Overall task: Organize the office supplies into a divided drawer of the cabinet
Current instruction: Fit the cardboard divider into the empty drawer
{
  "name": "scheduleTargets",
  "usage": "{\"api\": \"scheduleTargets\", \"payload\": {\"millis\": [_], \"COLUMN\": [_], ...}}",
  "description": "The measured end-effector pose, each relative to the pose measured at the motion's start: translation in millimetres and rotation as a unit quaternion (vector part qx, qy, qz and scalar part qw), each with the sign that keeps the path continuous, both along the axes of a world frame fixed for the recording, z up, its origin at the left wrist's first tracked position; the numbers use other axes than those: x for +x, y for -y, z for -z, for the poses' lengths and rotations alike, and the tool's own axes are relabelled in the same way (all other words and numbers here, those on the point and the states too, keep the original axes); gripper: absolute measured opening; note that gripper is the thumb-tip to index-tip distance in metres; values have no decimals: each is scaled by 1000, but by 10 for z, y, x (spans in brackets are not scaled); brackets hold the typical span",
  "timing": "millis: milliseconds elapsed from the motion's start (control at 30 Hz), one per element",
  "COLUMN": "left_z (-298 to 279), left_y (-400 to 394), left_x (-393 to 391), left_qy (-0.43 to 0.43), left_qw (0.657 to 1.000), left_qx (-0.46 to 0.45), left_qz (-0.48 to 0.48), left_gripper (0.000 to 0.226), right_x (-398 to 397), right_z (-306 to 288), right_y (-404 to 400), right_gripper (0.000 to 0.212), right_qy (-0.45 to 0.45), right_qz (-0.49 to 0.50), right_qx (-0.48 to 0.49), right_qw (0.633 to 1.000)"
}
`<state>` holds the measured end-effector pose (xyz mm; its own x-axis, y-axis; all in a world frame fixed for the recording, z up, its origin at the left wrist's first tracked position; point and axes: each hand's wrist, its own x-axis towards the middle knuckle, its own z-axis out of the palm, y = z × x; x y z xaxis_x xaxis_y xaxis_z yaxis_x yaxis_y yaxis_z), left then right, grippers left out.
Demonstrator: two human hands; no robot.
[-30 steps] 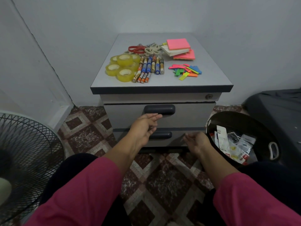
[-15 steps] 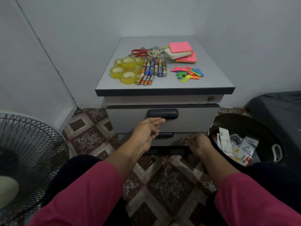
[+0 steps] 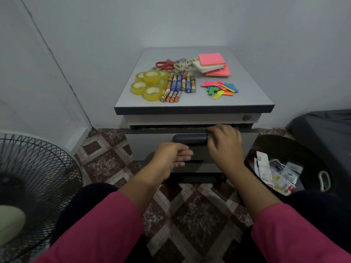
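The right hand [image 3: 225, 143] has its grip curled over the top edge of the upper drawer [image 3: 191, 147], beside the dark handle [image 3: 190, 139]; the drawer stands slightly pulled out. The left hand [image 3: 171, 158] hangs loose and empty in front of the drawer face. On the cabinet [image 3: 193, 110] top lie tape rolls [image 3: 149, 85], batteries [image 3: 178, 86], scissors [image 3: 165, 64], sticky-note pads [image 3: 211, 63] and coloured flags [image 3: 220, 89]. A black bin [image 3: 303, 149] stands just right.

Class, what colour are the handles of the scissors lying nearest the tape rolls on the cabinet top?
Red: the scissors have red handles, seen in the head view, just behind the tape rolls.
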<state>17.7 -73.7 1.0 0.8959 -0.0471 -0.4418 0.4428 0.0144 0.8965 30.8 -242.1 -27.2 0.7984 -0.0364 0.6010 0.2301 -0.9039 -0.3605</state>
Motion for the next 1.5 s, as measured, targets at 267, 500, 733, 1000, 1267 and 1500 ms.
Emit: {"api": "scheduleTargets", "payload": {"millis": [267, 500, 733, 1000, 1267, 1500], "left_z": [-58, -80, -110, -226, -196, -2], "left_y": [-166, -212, -261, -304, -348, -396], "left_x": [119, 136, 107, -55, -300, -169], "left_qy": [349, 385, 386, 322, 309, 401], "left_qw": [866, 807, 759, 790, 768, 730], "left_qx": [350, 445, 524, 517, 547, 550], "left_qz": [-75, -56, 22, 74, 125, 58], "left_gripper": [21, 20, 25, 25, 26, 28], "right_x": [60, -24, -137, -222, -376, -358], "right_z": [-243, -317, -325, -444, -457, -316], "right_y": [24, 0, -35, -47, -64, -44], "right_gripper": [32, 30, 31, 36, 47, 39], "right_qy": [-134, -135, -120, -236, -329, -178], "right_qz": [-12, 15, -17, -32, -49, -46], "right_qx": [-63, -81, -73, -73, -89, -72], "right_qw": [989, 987, 990, 969, 939, 980]}}
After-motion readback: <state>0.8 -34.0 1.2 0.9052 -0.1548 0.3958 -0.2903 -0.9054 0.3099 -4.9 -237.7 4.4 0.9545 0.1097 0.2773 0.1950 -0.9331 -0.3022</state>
